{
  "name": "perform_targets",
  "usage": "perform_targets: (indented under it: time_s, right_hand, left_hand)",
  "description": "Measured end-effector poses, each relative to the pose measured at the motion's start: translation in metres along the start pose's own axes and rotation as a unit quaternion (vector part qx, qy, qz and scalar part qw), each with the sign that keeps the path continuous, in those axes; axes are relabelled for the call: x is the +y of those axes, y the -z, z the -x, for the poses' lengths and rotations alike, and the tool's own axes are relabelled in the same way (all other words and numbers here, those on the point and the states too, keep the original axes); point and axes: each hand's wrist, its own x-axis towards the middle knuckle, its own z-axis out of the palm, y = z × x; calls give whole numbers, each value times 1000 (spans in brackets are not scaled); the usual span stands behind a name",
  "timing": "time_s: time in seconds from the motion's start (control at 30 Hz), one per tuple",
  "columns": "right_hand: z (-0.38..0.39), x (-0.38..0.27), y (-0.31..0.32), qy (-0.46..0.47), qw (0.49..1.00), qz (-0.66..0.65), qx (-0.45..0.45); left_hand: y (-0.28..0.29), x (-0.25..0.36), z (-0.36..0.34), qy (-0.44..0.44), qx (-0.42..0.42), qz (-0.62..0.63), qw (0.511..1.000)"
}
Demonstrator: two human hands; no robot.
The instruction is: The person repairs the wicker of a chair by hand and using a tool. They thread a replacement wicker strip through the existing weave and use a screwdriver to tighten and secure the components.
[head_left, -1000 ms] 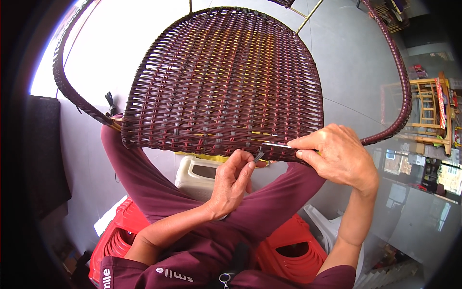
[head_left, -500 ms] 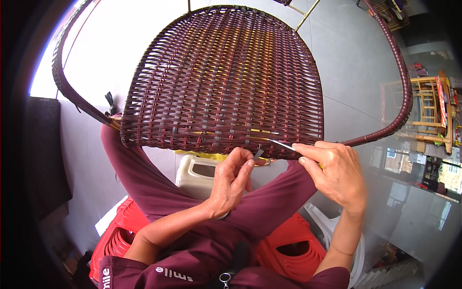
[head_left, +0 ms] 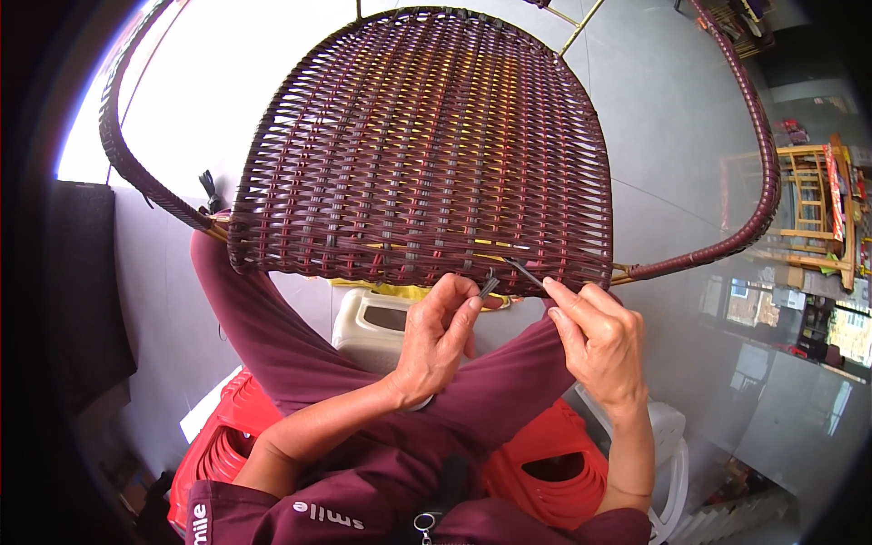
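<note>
A dark maroon woven wicker chair seat [head_left: 418,154] lies in front of me, its near edge above my lap. My left hand [head_left: 431,336] is closed just below that edge, pinching the short ends of some dark grey strips [head_left: 489,287] between thumb and forefinger. To its right my right hand [head_left: 604,350] is closed round a thin metal awl-like tool [head_left: 529,275]. The tool's tip reaches into the weave near the front edge; its handle is hidden in my fingers. Yellow pieces [head_left: 498,242] show through gaps in the weave.
Wrapped curved arms [head_left: 758,209] of the chair loop out on both sides. Below the seat stands a beige plastic stool [head_left: 354,322]. Red plastic stools [head_left: 554,468] are under and beside me, with a white plastic piece [head_left: 668,436] at the right. A wooden rack [head_left: 813,213] stands far right.
My right hand has moved left and a little down, and the tool now sits steeper against the weave. My left hand stays in nearly the same place with the strips.
</note>
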Motion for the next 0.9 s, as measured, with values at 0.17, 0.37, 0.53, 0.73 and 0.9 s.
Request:
perform_targets:
  time_s: [0.17, 0.37, 0.53, 0.73, 0.9]
  right_hand:
    - [-8, 2, 7, -7, 999, -27, -26]
    - [-5, -1, 5, -14, 999, -25, -14]
    - [7, 12, -8, 19, 999, -28, 26]
    - [6, 12, -13, 65, 996, 18, 56]
    - [8, 10, -13, 56, 997, 22, 56]
  left_hand:
    - [1, 0, 0, 0, 4, 20, 1000]
    - [1, -1, 0, 2, 0, 6, 1000]
    - [0, -1, -1, 4, 6, 11, 1000]
    - [0, -1, -1, -5, 1, -6, 1000]
    - [-1, -1, -1, -10, 7, -10, 1000]
